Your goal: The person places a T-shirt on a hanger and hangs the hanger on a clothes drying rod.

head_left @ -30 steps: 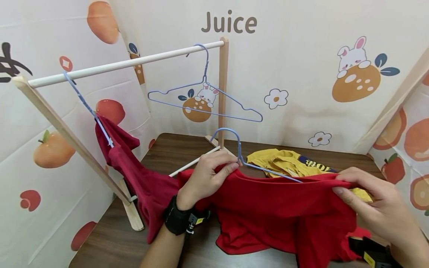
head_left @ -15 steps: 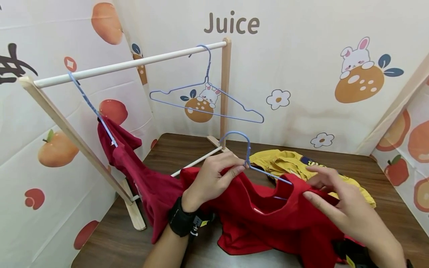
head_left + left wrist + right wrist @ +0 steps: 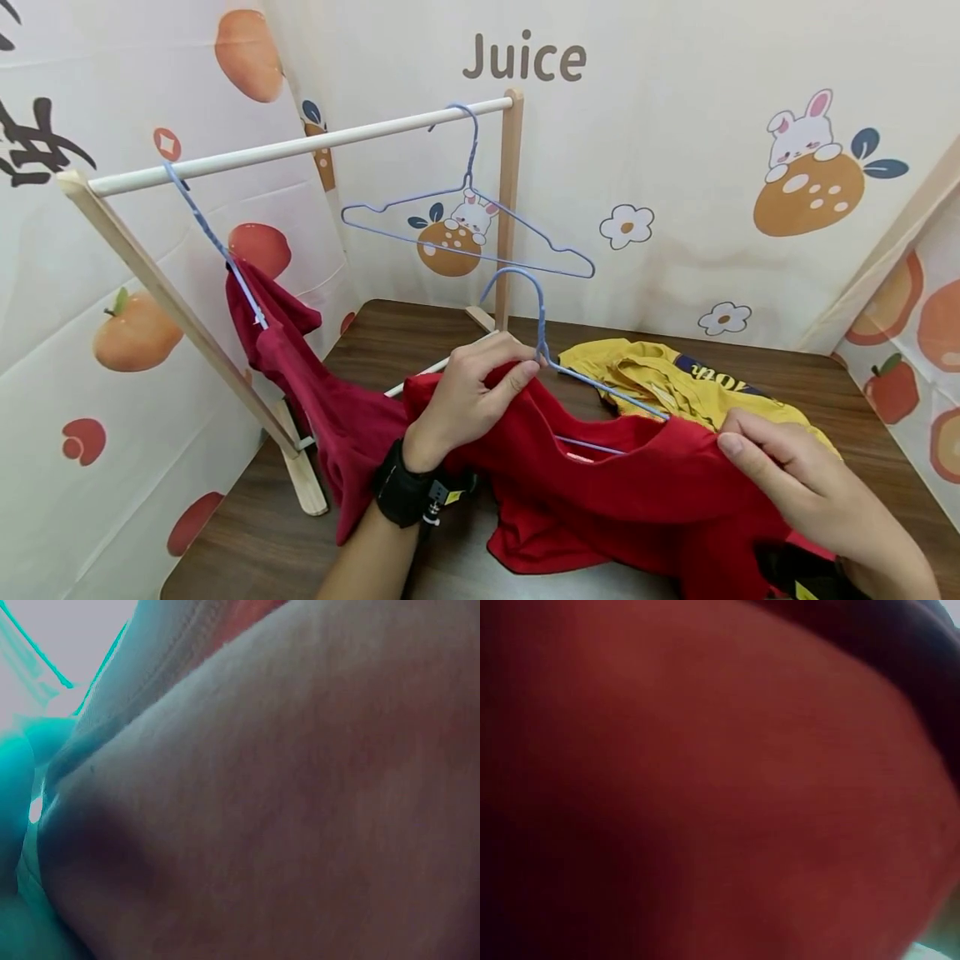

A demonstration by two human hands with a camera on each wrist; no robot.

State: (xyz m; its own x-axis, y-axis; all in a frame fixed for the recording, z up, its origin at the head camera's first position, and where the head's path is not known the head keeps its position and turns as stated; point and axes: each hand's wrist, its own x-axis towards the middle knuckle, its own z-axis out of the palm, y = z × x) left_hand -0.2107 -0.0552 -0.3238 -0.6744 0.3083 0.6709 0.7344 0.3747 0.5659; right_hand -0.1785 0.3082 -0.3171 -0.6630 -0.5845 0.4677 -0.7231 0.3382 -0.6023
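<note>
A blue wire clothes hanger (image 3: 542, 321) stands hook up above the table, its arms partly inside a bright red T-shirt (image 3: 622, 492). My left hand (image 3: 476, 400) pinches the hanger just under its hook, with the shirt's left shoulder gathered by the fingers. At the shirt's other shoulder, my right hand (image 3: 802, 467) pinches the cloth between thumb and fingers. Between the hands the neckline hangs open, showing the hanger's lower bar and a small pale label. The hanger's right end is hidden in the shirt. Dim, blurred cloth (image 3: 727, 772) fills most of the right wrist view.
A wooden rack with a white rail (image 3: 315, 146) stands at left. A second blue hanger (image 3: 468, 225) hangs bare on it; a dark red garment (image 3: 322, 417) hangs from another. Yellow cloth (image 3: 667, 383) lies behind the shirt on the brown table (image 3: 247, 517).
My right hand has moved left along the shirt, loosened, then pinched the shoulder again. The neckline has opened up, and the right shoulder now covers the hanger's end.
</note>
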